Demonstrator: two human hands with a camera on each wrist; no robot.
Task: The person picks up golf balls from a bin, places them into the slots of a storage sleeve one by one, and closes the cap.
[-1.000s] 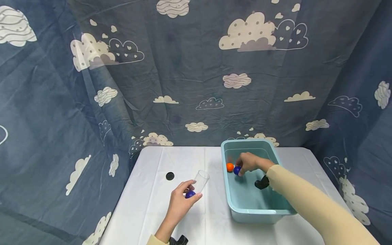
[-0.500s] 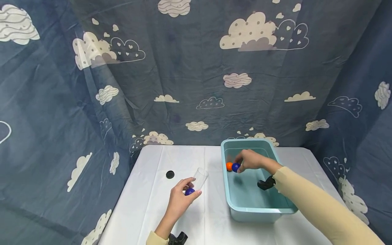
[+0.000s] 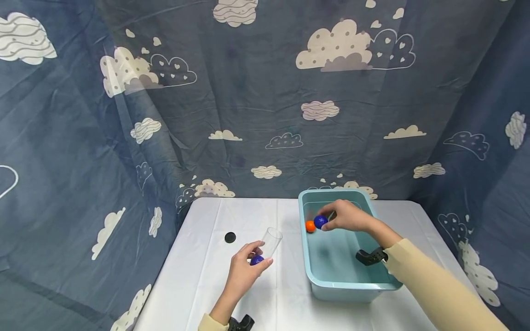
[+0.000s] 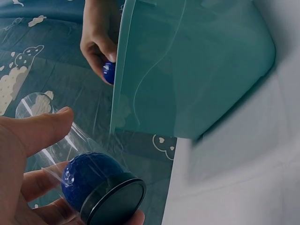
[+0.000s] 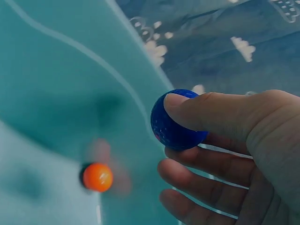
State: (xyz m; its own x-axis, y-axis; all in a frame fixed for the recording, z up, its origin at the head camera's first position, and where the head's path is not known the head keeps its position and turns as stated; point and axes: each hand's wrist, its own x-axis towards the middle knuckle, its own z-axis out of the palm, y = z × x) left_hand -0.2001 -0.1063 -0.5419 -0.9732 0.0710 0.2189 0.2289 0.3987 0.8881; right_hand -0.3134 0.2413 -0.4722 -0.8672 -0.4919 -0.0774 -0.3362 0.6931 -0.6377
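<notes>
My left hand [image 3: 243,271] grips a clear plastic tube [image 3: 272,241], tilted, its open mouth pointing up and away. Inside the tube's lower end lies a blue golf ball [image 4: 89,176], against a black end cap [image 4: 117,204]. Over the teal bin [image 3: 348,286], my right hand [image 3: 345,215] pinches a second blue golf ball [image 5: 177,123] between thumb and fingers. An orange ball [image 5: 98,177] lies on the bin's floor by its left wall, below and left of the held ball in the head view.
A black round cap [image 3: 230,237] lies on the white table [image 3: 211,271], left of the tube. The bin's raised walls stand around my right hand. A dark cloud-patterned curtain [image 3: 265,101] hangs behind the table and along both sides.
My right hand has lifted the blue golf ball up off the bin's floor, away from beside the orange ball. My left hand with the tube has barely moved.
</notes>
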